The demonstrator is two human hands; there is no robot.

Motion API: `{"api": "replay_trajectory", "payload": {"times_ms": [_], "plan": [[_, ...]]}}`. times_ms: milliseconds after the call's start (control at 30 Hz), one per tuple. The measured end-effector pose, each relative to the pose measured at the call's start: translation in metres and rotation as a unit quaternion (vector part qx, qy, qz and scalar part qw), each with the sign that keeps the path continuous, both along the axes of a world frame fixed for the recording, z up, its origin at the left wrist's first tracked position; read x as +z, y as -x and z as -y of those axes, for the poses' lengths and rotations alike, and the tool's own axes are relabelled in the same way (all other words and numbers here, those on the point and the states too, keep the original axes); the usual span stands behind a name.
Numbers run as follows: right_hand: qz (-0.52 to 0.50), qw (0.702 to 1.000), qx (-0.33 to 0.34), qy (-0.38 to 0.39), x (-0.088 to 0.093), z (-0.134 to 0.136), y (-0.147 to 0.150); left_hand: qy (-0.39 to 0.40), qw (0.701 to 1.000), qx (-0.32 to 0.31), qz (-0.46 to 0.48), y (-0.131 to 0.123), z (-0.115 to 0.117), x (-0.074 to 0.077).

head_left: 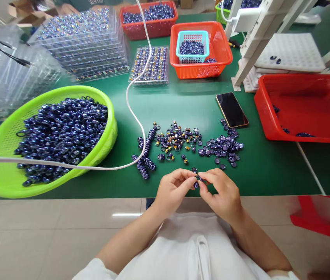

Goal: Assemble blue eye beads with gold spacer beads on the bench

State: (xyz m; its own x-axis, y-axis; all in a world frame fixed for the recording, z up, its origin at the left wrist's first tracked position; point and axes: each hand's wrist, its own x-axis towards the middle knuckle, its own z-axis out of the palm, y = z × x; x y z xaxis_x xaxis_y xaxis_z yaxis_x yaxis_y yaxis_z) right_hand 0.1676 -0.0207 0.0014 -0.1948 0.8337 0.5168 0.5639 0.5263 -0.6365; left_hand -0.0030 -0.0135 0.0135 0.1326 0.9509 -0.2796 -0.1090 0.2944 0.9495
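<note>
My left hand (171,191) pinches a small shiny dark-blue part (195,185) between thumb and forefinger, just over the table's front edge. Close against it, my right hand (222,193) grips a small dark-blue cap-like piece (201,179). The fingers partly hide both pieces, and whether they are joined I cannot tell. Beyond the hands lies a loose pile of dark-blue and gold pieces (178,138). To its right are scattered flat round dark caps (223,147); to its left, ring-like dark parts (147,151) lie in stacked rows.
A lime-green basket (111,128) of looped dark parts stands at left, with a white cable (130,105) across it. Behind are stacked clear trays (95,46), one filled tray (150,66) and an orange basket (176,62). A phone (232,109) and red bin (308,101) sit at right.
</note>
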Motion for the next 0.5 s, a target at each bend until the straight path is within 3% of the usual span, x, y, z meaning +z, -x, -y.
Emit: {"api": "replay_trajectory", "payload": {"times_ms": [100,200,333,500], "plan": [[-0.009,1.000,0.011,0.013,-0.0008,0.0004,-0.0004,0.116,0.986,-0.034,0.119,0.0023,-0.0041,-0.0043],[-0.005,0.998,0.043,0.035,0.0001,-0.0008,-0.0031,0.155,0.974,-0.047,0.157,0.0040,-0.0049,-0.0071],[0.019,0.997,0.065,0.027,0.0000,-0.0021,-0.0068,0.115,0.983,-0.053,0.135,0.0041,-0.0014,-0.0062],[0.044,0.995,0.089,0.015,-0.0053,0.0003,-0.0070,-0.011,0.993,-0.106,0.049,0.0040,0.0029,-0.0026]]}}
